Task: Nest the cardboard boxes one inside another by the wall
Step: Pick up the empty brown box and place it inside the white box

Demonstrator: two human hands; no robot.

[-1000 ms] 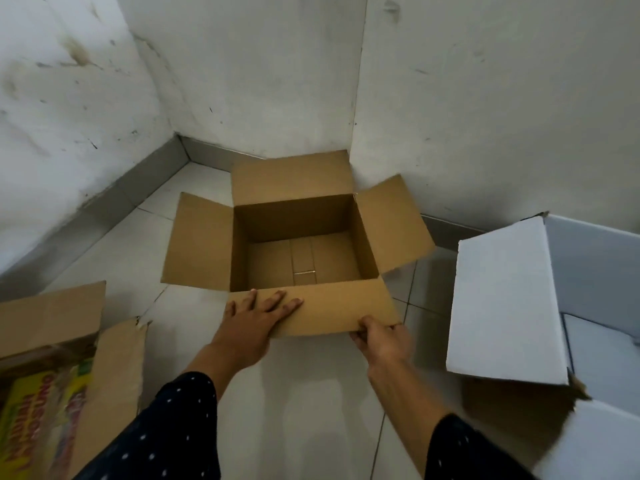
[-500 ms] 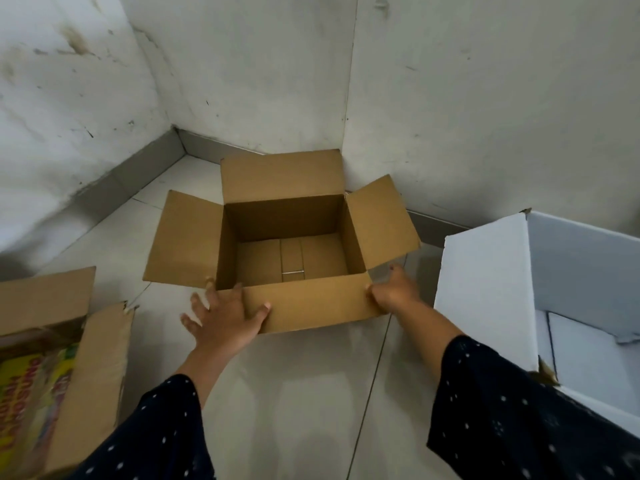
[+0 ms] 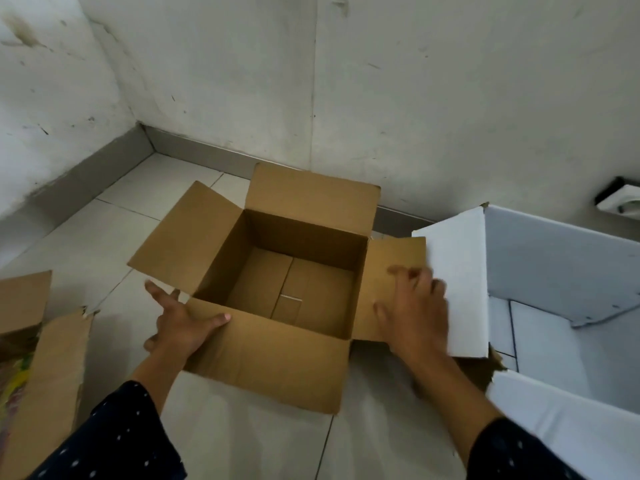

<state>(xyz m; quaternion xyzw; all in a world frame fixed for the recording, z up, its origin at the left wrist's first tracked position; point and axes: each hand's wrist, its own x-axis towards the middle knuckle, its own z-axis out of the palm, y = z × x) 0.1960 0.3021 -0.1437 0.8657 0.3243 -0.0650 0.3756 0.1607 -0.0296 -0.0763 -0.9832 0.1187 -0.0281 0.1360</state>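
An open, empty brown cardboard box [image 3: 277, 365] stands on the tiled floor near the wall corner, all four flaps spread. My left hand [image 3: 180, 323] lies at the box's near-left corner, fingers spread, thumb on the front flap. My right hand [image 3: 414, 315], blurred, rests flat on the box's right flap, fingers apart. A larger white-lined box [image 3: 540, 268] stands open to the right, its white flap touching the brown box's right flap. A third brown box [image 3: 38, 372] with colourful contents sits at the left edge.
White walls meet in a corner behind the box, with a grey skirting [image 3: 194, 150] along the floor. A dark and white fitting [image 3: 620, 200] is on the wall at far right. Bare tile [image 3: 249, 441] lies in front of the box.
The brown box has turned and come nearer, its right flap now flat against the white box's flap. My right hand moved from the front-right corner onto that flap. My left hand stayed at the near-left corner.
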